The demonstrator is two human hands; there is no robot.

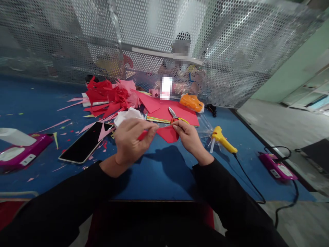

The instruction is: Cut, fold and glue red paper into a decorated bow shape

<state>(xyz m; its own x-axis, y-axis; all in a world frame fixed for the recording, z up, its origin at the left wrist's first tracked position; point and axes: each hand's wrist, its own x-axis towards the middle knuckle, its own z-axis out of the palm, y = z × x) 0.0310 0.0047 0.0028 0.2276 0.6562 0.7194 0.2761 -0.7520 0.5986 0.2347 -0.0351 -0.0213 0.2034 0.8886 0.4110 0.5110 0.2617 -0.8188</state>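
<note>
A small piece of red paper [168,134] is held up above the front of the blue table. My right hand [189,137] pinches its upper right corner. Slightly blurred, my left hand [132,139] is closed with thumb and forefinger together at the paper's left end; some red shows between its fingers too. Just behind the paper, scissors [172,112] with red and yellow handles lie on a stack of red sheets [164,109]. Crumpled white paper [130,116] sits behind my left hand.
Red and pink paper scraps [108,96] are heaped at the back left. A phone [86,142] lies left, near a purple power strip [25,151]. On the right are a yellow glue gun [223,139], an orange packet [192,103] and another purple strip [277,166]. A perforated metal screen [226,61] stands behind.
</note>
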